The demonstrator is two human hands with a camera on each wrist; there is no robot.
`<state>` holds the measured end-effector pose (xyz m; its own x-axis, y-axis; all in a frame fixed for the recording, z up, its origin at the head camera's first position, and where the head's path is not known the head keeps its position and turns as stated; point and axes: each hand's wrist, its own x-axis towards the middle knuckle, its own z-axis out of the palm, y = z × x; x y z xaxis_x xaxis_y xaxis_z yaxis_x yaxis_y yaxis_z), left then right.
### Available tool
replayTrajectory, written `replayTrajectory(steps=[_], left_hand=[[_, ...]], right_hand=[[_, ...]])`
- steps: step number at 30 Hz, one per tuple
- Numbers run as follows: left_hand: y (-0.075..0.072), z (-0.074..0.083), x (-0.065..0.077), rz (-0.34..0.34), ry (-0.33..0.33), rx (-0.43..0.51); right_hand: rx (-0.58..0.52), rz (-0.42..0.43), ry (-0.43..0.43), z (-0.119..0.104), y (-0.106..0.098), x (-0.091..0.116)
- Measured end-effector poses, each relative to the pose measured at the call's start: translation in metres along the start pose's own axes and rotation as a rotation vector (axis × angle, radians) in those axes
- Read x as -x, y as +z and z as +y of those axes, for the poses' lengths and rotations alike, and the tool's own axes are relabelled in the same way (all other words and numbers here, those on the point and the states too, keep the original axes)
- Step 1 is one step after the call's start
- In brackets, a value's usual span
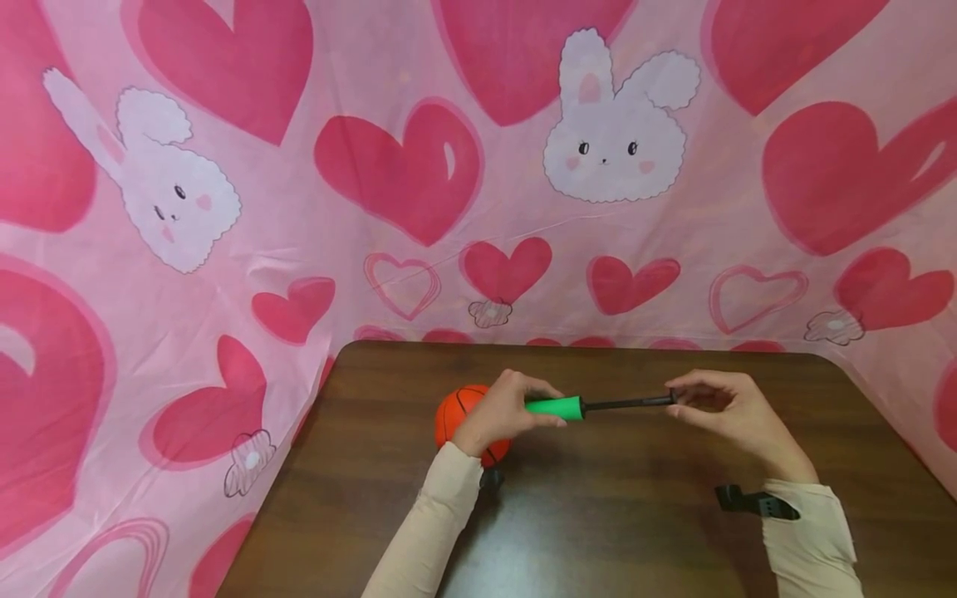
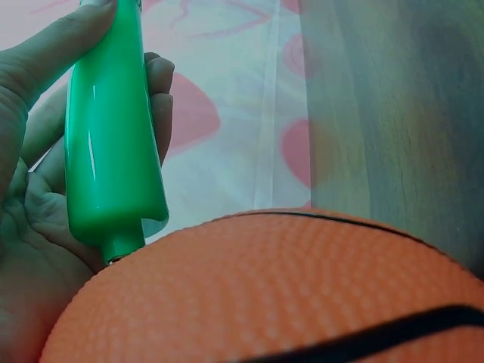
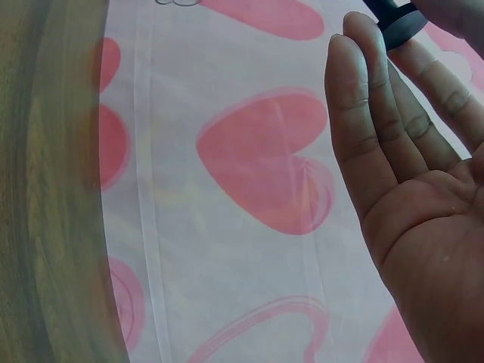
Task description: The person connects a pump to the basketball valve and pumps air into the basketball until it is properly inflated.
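A small orange basketball (image 1: 458, 413) lies on the dark wooden table (image 1: 643, 515). My left hand (image 1: 503, 410) grips the green barrel (image 1: 555, 407) of a hand pump just above the ball; the barrel (image 2: 113, 144) shows close up with its nozzle end at the ball (image 2: 287, 295). The pump's black rod (image 1: 624, 404) stretches right to the black handle end (image 3: 399, 21), which my right hand (image 1: 710, 400) pinches at its fingertips. The other fingers (image 3: 374, 113) of the right hand stay straight.
A pink cloth (image 1: 419, 183) with hearts and bunnies hangs behind and at both sides of the table. The table's far edge (image 1: 568, 347) lies close behind the hands. Black wrist-camera mounts (image 1: 755, 502) sit on both sleeves.
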<state>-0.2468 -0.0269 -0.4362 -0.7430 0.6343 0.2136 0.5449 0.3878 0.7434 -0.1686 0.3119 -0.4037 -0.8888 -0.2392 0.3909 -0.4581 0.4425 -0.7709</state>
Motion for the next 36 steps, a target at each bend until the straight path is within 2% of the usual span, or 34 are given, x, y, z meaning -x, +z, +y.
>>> replayTrajectory(steps=[9, 17, 31, 36], left_hand=[[0.002, -0.002, 0.001, -0.002, 0.002, 0.001], [0.001, 0.000, -0.001, 0.012, 0.044, -0.034], [0.005, 0.005, -0.001, 0.024, 0.071, -0.061], [0.007, 0.008, -0.001, 0.016, 0.103, -0.089]], right_hand=[[-0.021, 0.020, -0.011, 0.001, 0.005, -0.001], [-0.009, 0.001, -0.044, 0.002, 0.017, -0.006], [0.004, -0.016, -0.081, 0.005, 0.053, -0.012], [-0.016, -0.034, -0.101, 0.006, 0.066, -0.015]])
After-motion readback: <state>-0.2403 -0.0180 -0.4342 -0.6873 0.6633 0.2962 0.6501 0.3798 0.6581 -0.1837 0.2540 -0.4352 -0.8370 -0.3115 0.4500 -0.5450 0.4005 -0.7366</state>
